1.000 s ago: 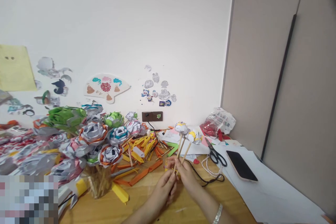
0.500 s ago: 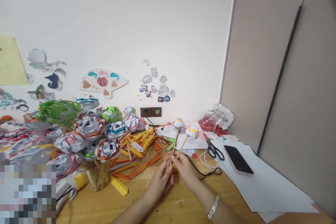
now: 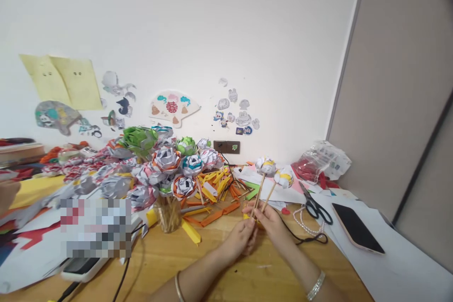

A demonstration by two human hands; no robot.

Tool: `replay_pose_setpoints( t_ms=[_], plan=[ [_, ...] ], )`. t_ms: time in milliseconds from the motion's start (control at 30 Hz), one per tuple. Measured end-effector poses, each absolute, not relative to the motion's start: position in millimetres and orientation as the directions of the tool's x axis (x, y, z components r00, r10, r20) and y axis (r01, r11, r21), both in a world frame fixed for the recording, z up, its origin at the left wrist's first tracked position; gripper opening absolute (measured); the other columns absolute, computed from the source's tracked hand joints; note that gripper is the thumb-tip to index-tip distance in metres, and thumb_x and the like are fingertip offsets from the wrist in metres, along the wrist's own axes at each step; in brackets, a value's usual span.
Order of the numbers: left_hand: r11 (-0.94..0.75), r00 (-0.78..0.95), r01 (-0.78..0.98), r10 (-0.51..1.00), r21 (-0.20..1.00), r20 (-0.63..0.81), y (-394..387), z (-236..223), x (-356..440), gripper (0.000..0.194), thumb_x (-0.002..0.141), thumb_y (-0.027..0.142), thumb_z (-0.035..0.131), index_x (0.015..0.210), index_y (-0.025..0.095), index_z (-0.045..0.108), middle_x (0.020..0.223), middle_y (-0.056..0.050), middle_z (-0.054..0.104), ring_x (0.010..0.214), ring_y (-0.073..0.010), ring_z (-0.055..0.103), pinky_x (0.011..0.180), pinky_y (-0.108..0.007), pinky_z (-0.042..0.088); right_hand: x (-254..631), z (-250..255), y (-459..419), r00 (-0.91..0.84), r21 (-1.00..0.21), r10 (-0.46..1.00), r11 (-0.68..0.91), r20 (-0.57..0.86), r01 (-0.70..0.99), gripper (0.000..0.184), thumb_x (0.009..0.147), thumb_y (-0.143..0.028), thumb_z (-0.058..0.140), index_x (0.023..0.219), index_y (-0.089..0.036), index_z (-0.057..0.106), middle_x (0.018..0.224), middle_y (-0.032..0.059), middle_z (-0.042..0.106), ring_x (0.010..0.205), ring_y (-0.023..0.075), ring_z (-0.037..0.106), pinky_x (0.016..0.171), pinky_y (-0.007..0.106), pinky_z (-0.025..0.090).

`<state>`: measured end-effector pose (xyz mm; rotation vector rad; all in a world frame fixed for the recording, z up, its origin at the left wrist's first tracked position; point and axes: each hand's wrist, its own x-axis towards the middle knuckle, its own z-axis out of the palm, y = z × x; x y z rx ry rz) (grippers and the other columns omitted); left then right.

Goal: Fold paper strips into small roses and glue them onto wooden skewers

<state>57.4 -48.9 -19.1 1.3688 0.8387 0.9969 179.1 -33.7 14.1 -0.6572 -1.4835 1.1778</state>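
Note:
Both my hands meet over the wooden table and pinch the lower ends of two thin wooden sticks. My left hand is closed on the sticks from the left, and my right hand is closed on them from the right. Each stick carries a small white and yellow paper flower: one paper flower stands upright, the other paper flower leans right. A yellow strip shows between my fingers.
A jar of paper flowers on sticks stands left of my hands, beside a heap of orange and yellow paper strips. Scissors, a pearl string, a black cable, a phone and white sheets lie to the right.
The camera has swung left, so everything sits further right in view. My hands still hold the two flower sticks together in about the same pose.

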Motion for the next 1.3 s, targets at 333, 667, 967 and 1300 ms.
replay_pose_setpoints(
  t_ms=[333, 667, 967, 1300],
  plan=[
    [-0.321, 0.296, -0.005, 0.904, 0.947, 0.308, -56, -10, 59, 0.050, 0.076, 0.062, 0.044, 0.083, 0.014, 0.057, 0.062, 0.001, 0.050, 0.067, -0.0152, 0.047, 0.063, -0.026, 0.038, 180, 13, -43, -0.327, -0.866, 0.805, 0.488, 0.495, -0.109, 0.037, 0.084, -0.050, 0.049, 0.098, -0.018, 0.061, 0.095, 0.0101, 0.068, 0.098, 0.0245, 0.060, 0.092, 0.041, 0.042],
    [-0.364, -0.073, 0.061, 0.927, 0.930, 0.367, -39, -1, 36, 0.051, 0.077, 0.061, 0.042, 0.096, 0.017, 0.059, 0.071, -0.005, 0.060, 0.069, -0.0196, 0.053, 0.062, -0.030, 0.044, 181, -2, -29, -0.257, -0.851, 0.818, 0.524, 0.514, -0.036, 0.035, 0.083, -0.045, 0.053, 0.103, -0.018, 0.061, 0.108, 0.0134, 0.064, 0.100, 0.0255, 0.059, 0.091, 0.041, 0.044],
    [-0.452, 0.055, 0.173, 0.891, 0.875, 0.450, -41, 2, 32, 0.047, 0.081, 0.054, 0.042, 0.092, 0.013, 0.062, 0.085, -0.011, 0.067, 0.079, -0.0227, 0.058, 0.076, -0.033, 0.046, 179, -13, -26, -0.250, -0.861, 0.841, 0.506, 0.481, 0.045, 0.037, 0.082, -0.049, 0.052, 0.100, -0.018, 0.062, 0.102, 0.0109, 0.065, 0.096, 0.0248, 0.060, 0.083, 0.037, 0.047],
    [-0.521, 0.381, 0.294, 0.833, 0.802, 0.401, -54, 7, 37, 0.041, 0.086, 0.043, 0.040, 0.115, 0.020, 0.058, 0.107, -0.009, 0.067, 0.096, -0.0259, 0.060, 0.090, -0.037, 0.042, 182, -5, -33, -0.264, -0.803, 0.795, 0.586, 0.546, 0.108, 0.029, 0.081, -0.045, 0.053, 0.071, -0.021, 0.066, 0.074, 0.0063, 0.066, 0.093, 0.0281, 0.059, 0.086, 0.040, 0.044]
  ],
)
